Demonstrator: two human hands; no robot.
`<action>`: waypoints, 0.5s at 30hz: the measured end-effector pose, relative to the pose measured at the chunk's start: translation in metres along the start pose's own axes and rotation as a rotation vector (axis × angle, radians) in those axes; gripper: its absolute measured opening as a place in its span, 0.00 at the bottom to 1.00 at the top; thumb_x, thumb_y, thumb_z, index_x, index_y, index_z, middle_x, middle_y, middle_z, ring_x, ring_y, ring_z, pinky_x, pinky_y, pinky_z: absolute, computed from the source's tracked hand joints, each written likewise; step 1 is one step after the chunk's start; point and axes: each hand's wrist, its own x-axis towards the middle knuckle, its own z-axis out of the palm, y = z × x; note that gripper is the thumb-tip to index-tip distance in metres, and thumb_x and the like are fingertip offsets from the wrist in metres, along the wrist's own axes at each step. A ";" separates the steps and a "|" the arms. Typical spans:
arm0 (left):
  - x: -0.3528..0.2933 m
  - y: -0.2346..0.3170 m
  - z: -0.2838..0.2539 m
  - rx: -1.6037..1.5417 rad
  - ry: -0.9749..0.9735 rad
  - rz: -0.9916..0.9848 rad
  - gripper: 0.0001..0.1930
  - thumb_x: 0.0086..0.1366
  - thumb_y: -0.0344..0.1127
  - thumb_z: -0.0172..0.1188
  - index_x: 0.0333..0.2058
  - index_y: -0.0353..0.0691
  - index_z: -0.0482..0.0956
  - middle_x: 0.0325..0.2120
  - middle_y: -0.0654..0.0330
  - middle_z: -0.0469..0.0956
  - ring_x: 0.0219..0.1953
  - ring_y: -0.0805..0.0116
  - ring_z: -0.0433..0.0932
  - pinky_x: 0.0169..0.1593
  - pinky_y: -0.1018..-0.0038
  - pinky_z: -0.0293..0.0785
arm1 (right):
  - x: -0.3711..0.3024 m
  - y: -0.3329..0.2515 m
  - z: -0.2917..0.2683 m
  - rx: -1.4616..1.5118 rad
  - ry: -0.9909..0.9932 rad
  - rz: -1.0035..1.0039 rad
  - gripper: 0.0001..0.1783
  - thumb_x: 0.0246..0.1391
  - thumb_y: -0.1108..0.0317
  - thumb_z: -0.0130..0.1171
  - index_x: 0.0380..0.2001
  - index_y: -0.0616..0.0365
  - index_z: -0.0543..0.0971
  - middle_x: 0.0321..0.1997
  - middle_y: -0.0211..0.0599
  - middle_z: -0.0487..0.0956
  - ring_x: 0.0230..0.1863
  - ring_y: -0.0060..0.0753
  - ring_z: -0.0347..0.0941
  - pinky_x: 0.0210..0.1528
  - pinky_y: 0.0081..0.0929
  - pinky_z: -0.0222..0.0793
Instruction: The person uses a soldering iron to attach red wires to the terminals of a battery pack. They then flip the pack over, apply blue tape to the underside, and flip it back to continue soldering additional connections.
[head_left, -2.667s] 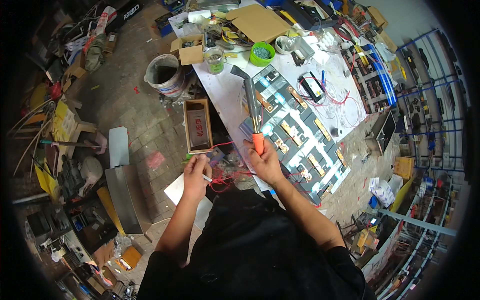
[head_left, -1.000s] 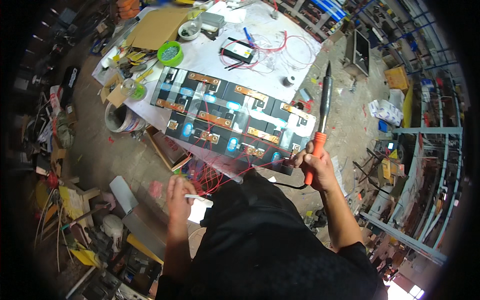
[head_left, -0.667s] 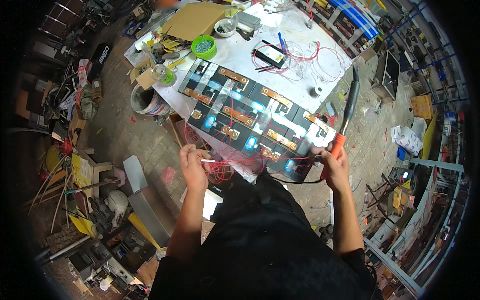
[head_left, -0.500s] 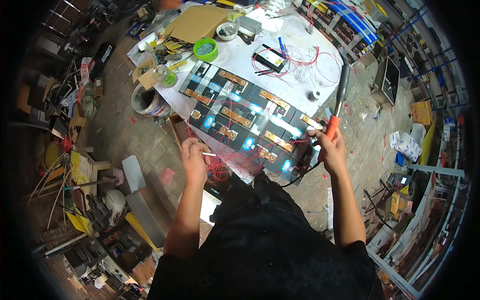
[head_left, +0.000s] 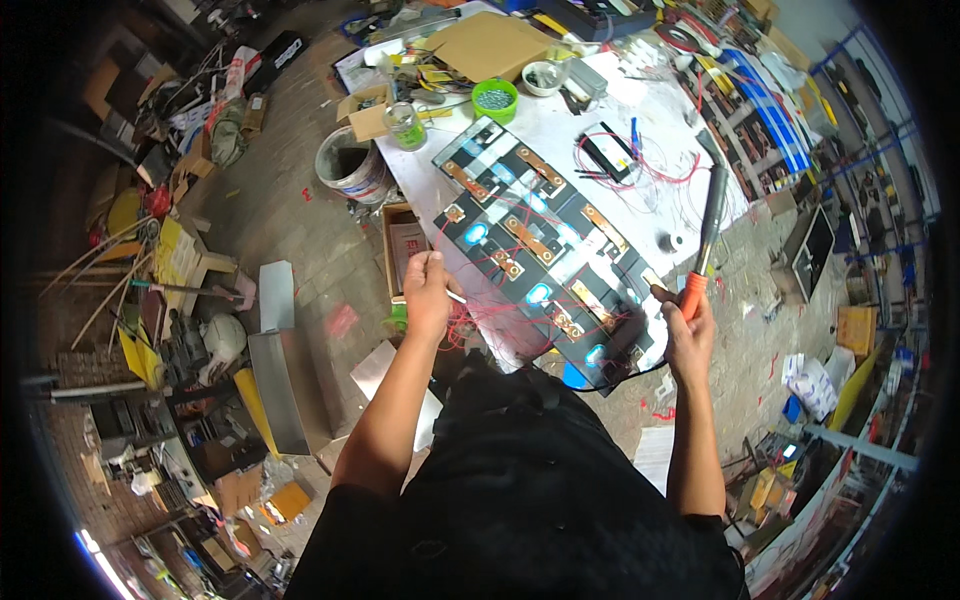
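My right hand is closed round the orange handle of a large soldering iron, its bent tip pointing up and away. A black cord runs from the handle along the near right edge of a battery pack. The pack has black cells, copper bars and bluish patches on top. Left of the pack, my left hand is closed with a short white stick sticking out between the fingers. Thin red wires lie tangled beside that hand and over the pack; whether it also pinches one is unclear.
On the white table stand a green bowl, a white bowl, a jar and a black box-like device with red leads. A bucket and an open carton are left of the table.
My view has shifted, so the table and pack appear farther right and turned. Both hands keep their holds; the soldering iron stays raised at the right, now more upright.
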 end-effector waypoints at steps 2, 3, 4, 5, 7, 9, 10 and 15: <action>0.004 -0.001 -0.001 -0.004 0.014 0.011 0.10 0.79 0.38 0.50 0.46 0.36 0.70 0.19 0.61 0.73 0.18 0.74 0.72 0.23 0.75 0.68 | -0.003 -0.024 0.008 0.111 -0.053 0.025 0.23 0.64 0.77 0.54 0.61 0.66 0.67 0.48 0.46 0.82 0.50 0.36 0.81 0.57 0.35 0.75; 0.005 -0.002 -0.001 -0.002 0.016 0.017 0.10 0.79 0.37 0.50 0.46 0.36 0.70 0.19 0.60 0.74 0.18 0.74 0.72 0.24 0.75 0.68 | -0.006 -0.036 0.015 0.112 -0.041 -0.013 0.21 0.65 0.75 0.56 0.59 0.67 0.68 0.43 0.43 0.81 0.45 0.34 0.82 0.47 0.33 0.81; 0.007 -0.005 -0.002 -0.002 0.018 0.020 0.09 0.78 0.37 0.49 0.46 0.36 0.70 0.20 0.59 0.75 0.18 0.74 0.73 0.24 0.75 0.68 | -0.009 -0.049 0.019 0.073 -0.068 -0.006 0.21 0.65 0.75 0.57 0.58 0.66 0.68 0.41 0.42 0.81 0.43 0.32 0.82 0.43 0.31 0.80; 0.012 -0.011 -0.005 0.000 0.014 0.029 0.09 0.77 0.35 0.50 0.46 0.35 0.71 0.20 0.59 0.76 0.19 0.73 0.73 0.25 0.74 0.69 | -0.012 -0.062 0.021 0.035 -0.095 0.001 0.20 0.65 0.74 0.58 0.58 0.66 0.68 0.39 0.40 0.80 0.40 0.31 0.81 0.38 0.29 0.80; 0.019 -0.018 -0.007 0.020 0.034 0.006 0.08 0.75 0.35 0.52 0.45 0.35 0.71 0.20 0.59 0.76 0.20 0.73 0.73 0.25 0.74 0.69 | -0.016 -0.077 0.022 -0.071 -0.144 0.004 0.15 0.65 0.72 0.61 0.51 0.63 0.72 0.32 0.32 0.77 0.29 0.20 0.76 0.24 0.20 0.72; 0.022 -0.019 -0.007 0.019 0.066 -0.025 0.08 0.73 0.34 0.53 0.42 0.35 0.72 0.19 0.60 0.75 0.18 0.73 0.71 0.24 0.73 0.67 | -0.021 -0.097 0.025 -0.090 -0.238 0.103 0.11 0.65 0.71 0.61 0.47 0.61 0.73 0.29 0.28 0.75 0.26 0.16 0.72 0.22 0.18 0.67; 0.025 -0.023 -0.007 0.008 0.077 -0.013 0.08 0.73 0.35 0.52 0.43 0.35 0.73 0.19 0.60 0.75 0.16 0.74 0.69 0.21 0.74 0.64 | -0.023 -0.103 0.030 -0.102 -0.284 0.154 0.09 0.65 0.71 0.62 0.45 0.60 0.74 0.28 0.26 0.74 0.25 0.14 0.70 0.21 0.17 0.65; 0.032 -0.016 0.005 0.055 0.114 0.043 0.11 0.74 0.38 0.57 0.43 0.35 0.78 0.18 0.66 0.72 0.15 0.78 0.66 0.18 0.76 0.62 | -0.030 -0.099 0.058 -0.142 -0.345 0.163 0.09 0.66 0.66 0.63 0.39 0.60 0.76 0.28 0.18 0.69 0.29 0.10 0.60 0.30 0.16 0.58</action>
